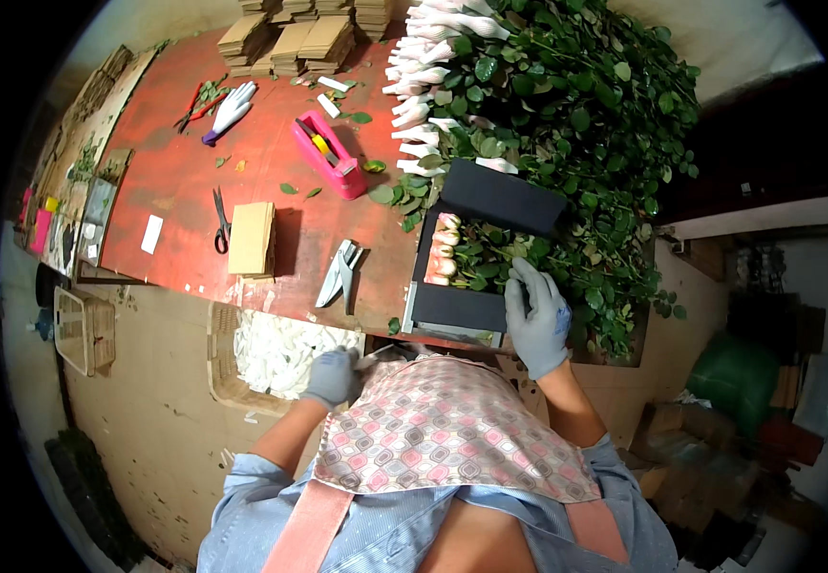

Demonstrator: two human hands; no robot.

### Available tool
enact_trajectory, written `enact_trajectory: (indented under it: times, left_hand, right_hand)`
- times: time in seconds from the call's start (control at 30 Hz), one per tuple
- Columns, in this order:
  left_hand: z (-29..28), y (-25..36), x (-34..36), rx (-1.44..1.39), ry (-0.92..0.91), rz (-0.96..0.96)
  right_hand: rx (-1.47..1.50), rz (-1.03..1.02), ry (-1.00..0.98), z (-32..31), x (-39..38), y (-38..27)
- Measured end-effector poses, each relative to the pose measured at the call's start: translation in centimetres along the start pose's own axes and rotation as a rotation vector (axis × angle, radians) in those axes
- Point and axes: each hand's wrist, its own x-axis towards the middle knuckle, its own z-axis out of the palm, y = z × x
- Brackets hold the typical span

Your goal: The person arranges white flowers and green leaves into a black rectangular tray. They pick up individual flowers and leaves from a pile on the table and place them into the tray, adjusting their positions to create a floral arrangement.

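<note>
A black open-sided box or holder (447,307) sits at the table's front edge with several pink-and-cream roses (443,250) lying in it, heads to the left and leafy stems to the right. My right hand (540,329), in a grey glove, rests by its right end over the stems, fingers stretched and thumb apart. My left hand (331,378), also grey-gloved, is low by the table edge, beside a basket of white foam sleeves (285,353). Its fingers look curled; whatever they hold is hidden. A stapler (340,275) lies left of the black box.
Sleeved roses (567,105) with dense foliage are heaped at the back right. On the red table (175,181) are a pink tape dispenser (328,156), black scissors (221,224), a cardboard stack (252,239), red-handled pruners (200,107), a white glove (233,110) and more cardboard (290,43) behind.
</note>
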Motion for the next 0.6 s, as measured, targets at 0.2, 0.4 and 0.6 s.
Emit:
enact_trajectory:
  times: [0.2,0.4,0.6]
  left_hand:
    - [10.7,-13.3,-3.3,0.053,0.078,-0.369]
    - [13.2,-9.4,-6.9,-0.059,0.157,-0.665]
    - [27.7,-0.8,-12.2,-0.381,0.078,-0.829]
  right_hand:
    - [0.091,-0.165,-0.043,0.1,-2.6,-1.4]
    - [0.223,-0.347,-0.396,1.0,-9.5,-1.7]
    - [0.403,-0.307,-0.982,6.1,-19.7,1.5]
